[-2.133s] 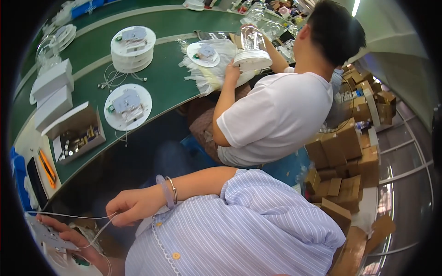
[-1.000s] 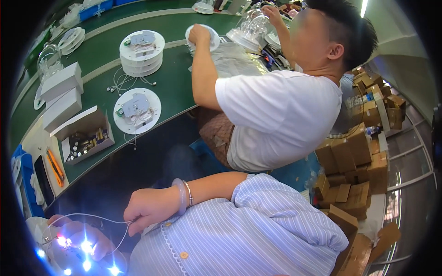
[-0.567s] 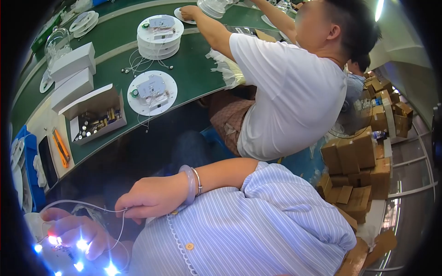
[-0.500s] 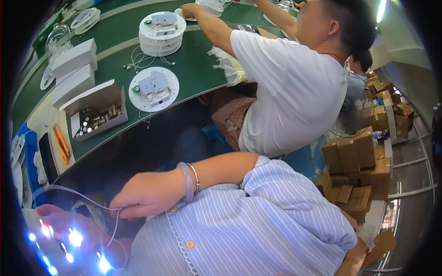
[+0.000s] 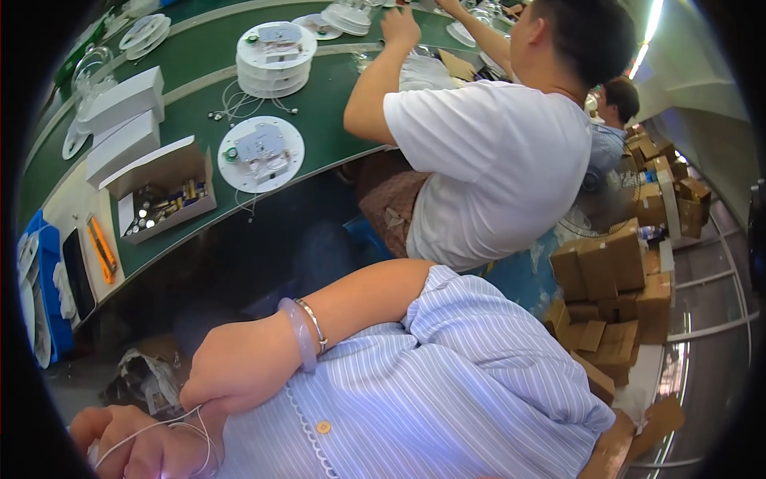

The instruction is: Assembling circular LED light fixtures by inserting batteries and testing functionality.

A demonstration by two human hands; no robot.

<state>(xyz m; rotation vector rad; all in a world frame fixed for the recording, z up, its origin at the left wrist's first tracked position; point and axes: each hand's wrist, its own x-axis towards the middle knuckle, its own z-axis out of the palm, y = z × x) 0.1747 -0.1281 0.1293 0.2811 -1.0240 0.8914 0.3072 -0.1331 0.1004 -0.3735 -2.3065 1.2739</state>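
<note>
My right hand (image 5: 239, 363), with a pale lilac bangle (image 5: 298, 334) and a silver bracelet (image 5: 312, 323) on its wrist, pinches a thin white wire (image 5: 198, 410) close to my striped shirt. My left hand (image 5: 140, 443) lies just below it at the lower left, fingers curled, with the wire looped across them. A small glow shows at the bottom edge beneath the left hand; its source is cut off by the frame.
On the green table (image 5: 191, 100) stand a round white disc with circuit parts (image 5: 262, 154), a stack of white discs (image 5: 275, 60), a box of batteries (image 5: 167, 195) and an orange cutter (image 5: 101, 249). A co-worker (image 5: 495, 168) sits at my right. Cartons (image 5: 606, 271) are piled behind.
Both my hands have moved lower, the right still pinching the wire. Bright lights around my left hand have gone from view. The co-worker's near arm has bent and lifted away from the discs.
</note>
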